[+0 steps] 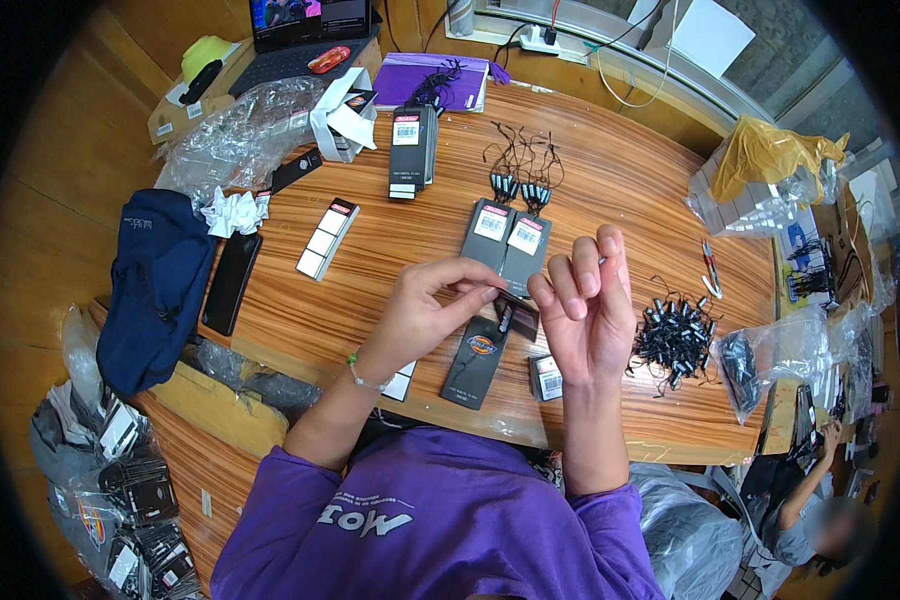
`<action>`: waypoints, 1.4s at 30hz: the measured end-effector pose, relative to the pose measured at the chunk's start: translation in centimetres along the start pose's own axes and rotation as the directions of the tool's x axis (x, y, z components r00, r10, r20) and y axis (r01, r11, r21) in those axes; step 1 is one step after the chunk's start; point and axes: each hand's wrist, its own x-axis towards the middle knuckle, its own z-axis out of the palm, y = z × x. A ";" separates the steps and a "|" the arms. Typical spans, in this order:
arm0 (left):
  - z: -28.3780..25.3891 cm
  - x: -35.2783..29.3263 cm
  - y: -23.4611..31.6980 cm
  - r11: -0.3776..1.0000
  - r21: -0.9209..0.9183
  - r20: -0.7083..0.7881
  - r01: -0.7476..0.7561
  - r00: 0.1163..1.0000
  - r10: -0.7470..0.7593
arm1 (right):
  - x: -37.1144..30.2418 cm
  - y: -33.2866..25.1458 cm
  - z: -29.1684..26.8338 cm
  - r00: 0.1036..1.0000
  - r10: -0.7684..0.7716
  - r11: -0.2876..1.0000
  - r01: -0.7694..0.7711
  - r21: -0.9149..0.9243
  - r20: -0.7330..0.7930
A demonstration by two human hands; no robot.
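Note:
My left hand (432,308), with a beaded bracelet at the wrist, pinches a small dark tag (520,318) between thumb and fingers. Just right of it, my right hand (592,318) is raised with its fingers curled in; what they hold, if anything, is too small to make out. Below the pinched tag, a dark grey hang tag (473,372) with an orange and blue emblem lies on the table, a black cord piece across its top. Beyond my hands lie two stacks of grey hang tags (505,240) with white labels and black strings.
A pile of black string fasteners (673,342) lies to the right, near a small red-handled tool (710,268). Farther back stand another tag stack (412,155) and a purple folder (425,80). On the left are a phone (232,284), a label stack (327,238) and a navy pouch (157,290).

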 end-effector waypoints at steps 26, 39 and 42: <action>-0.5 -0.9 2.3 0.990 0.013 -0.141 -0.141 0.980 0.142 | -1.5 -0.8 0.4 0.986 -0.118 0.628 -0.020 -0.778 -0.120; -0.6 -0.9 3.4 0.954 0.030 -0.172 -0.299 0.938 0.300 | -2.2 0.8 1.5 1.000 -0.011 0.472 0.003 -0.882 -0.002; -0.1 -0.8 3.4 0.956 -0.088 -0.208 -0.281 0.944 0.258 | -2.2 0.7 1.4 0.999 -0.028 0.502 -0.001 -0.865 -0.017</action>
